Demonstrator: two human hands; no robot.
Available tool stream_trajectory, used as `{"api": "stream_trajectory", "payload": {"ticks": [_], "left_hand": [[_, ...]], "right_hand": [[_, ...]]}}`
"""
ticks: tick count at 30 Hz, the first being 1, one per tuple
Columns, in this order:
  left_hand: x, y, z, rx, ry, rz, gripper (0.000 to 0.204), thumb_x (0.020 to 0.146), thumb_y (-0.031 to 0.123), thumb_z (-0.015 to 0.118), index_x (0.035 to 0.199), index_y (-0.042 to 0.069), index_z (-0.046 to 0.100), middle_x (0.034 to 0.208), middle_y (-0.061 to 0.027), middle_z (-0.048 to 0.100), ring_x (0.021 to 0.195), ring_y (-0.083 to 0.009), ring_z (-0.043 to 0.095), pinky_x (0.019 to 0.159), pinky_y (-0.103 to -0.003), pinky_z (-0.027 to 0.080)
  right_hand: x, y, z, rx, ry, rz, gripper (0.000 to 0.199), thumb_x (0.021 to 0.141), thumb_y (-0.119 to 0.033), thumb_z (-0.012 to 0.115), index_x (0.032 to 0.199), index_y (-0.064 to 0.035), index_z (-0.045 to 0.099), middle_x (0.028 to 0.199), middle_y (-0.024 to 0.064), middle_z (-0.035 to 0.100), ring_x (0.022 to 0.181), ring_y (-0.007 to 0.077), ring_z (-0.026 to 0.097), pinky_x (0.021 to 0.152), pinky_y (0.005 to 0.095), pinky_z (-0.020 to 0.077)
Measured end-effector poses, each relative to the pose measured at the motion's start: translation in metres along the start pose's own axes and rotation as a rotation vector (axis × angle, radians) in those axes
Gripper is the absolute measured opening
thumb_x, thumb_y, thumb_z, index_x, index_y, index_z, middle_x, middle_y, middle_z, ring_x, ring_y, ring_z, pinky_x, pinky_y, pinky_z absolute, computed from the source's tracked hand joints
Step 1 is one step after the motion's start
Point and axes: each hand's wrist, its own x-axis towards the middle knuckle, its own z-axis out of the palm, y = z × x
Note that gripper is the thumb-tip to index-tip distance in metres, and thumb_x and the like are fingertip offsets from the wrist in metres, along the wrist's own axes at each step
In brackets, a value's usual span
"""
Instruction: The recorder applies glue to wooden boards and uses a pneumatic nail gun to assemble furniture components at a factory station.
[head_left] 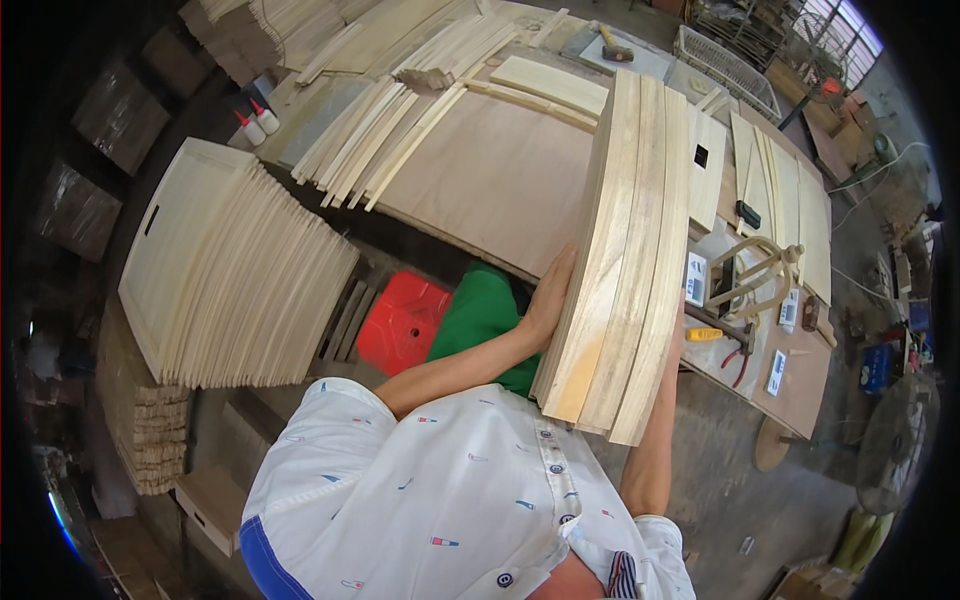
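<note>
A tall stack of pale wooden boards (620, 270) stands on edge in front of my chest, held between my two hands. My left hand (552, 298) presses flat against the stack's left side, fingers pointing away from me. On the right side, my right hand (680, 318) is mostly hidden behind the boards; only its edge and the forearm show. The boards' near ends hang over my shirt front, and their far ends reach over the workbench. Just left of the stack, a plain brown panel (490, 170) lies on the bench, bordered by thin wooden strips (415, 147).
Many slotted panels (240, 270) stand in a row at left. A red plastic stool (403, 322) is by the bench. To the right lie pliers (740, 358), a yellow-handled tool (704, 334) and a wooden frame (755, 275). A hammer (614, 46) lies at the back.
</note>
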Motion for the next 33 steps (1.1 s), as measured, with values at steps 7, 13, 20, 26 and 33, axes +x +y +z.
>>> {"api": "stream_trajectory", "payload": {"ticks": [7, 13, 20, 26, 33], "left_hand": [[0.08, 0.033, -0.029, 0.038, -0.101, 0.065, 0.061, 0.101, 0.048, 0.029, 0.132, -0.003, 0.042, 0.128, -0.0125, 0.049, 0.114, -0.0194, 0.044, 0.102, -0.031, 0.033], [0.183, 0.091, -0.099, -0.042, -0.047, 0.02, 0.062, 0.101, 0.048, 0.028, 0.129, -0.005, 0.044, 0.125, -0.0135, 0.051, 0.113, -0.0202, 0.045, 0.102, -0.031, 0.033], [0.386, 0.18, -0.278, 0.231, 0.053, 0.137, 0.07, 0.1, 0.052, 0.028, 0.132, -0.009, 0.043, 0.132, -0.02, 0.049, 0.122, -0.0267, 0.045, 0.105, -0.034, 0.031], [0.501, 0.322, -0.38, 0.573, 0.2, 0.135, 0.07, 0.099, 0.051, 0.033, 0.134, -0.009, 0.042, 0.134, -0.0193, 0.049, 0.122, -0.0252, 0.045, 0.105, -0.033, 0.031], [0.632, 0.402, -0.469, 0.653, 0.006, 0.1, 0.072, 0.095, 0.052, 0.039, 0.137, -0.007, 0.04, 0.138, -0.0223, 0.046, 0.127, -0.0292, 0.043, 0.106, -0.034, 0.031]], "right_hand": [[0.08, 0.004, 0.035, -0.047, 0.011, -0.037, 0.061, 0.1, -0.047, 0.033, 0.131, 0.003, 0.047, 0.122, 0.0142, 0.058, 0.105, 0.0208, 0.06, 0.088, 0.0307, 0.0487], [0.202, 0.04, 0.108, -0.239, 0.119, -0.03, 0.061, 0.1, -0.048, 0.032, 0.131, 0.002, 0.049, 0.12, 0.0127, 0.059, 0.103, 0.0181, 0.059, 0.088, 0.0303, 0.0482], [0.41, 0.108, 0.289, -0.013, -0.001, 0.061, 0.061, 0.1, -0.05, 0.03, 0.135, -0.0018, 0.045, 0.124, 0.0107, 0.057, 0.107, 0.0189, 0.057, 0.092, 0.0304, 0.0471], [0.559, 0.177, 0.415, 0.165, -0.222, 0.063, 0.061, 0.1, -0.05, 0.029, 0.138, -0.0035, 0.041, 0.127, 0.0104, 0.055, 0.111, 0.0195, 0.055, 0.094, 0.0306, 0.0464], [0.7, 0.243, 0.458, -0.204, -0.238, -0.046, 0.062, 0.1, -0.05, 0.028, 0.142, -0.0049, 0.035, 0.134, 0.0107, 0.05, 0.118, 0.0227, 0.05, 0.1, 0.0325, 0.0395]]}}
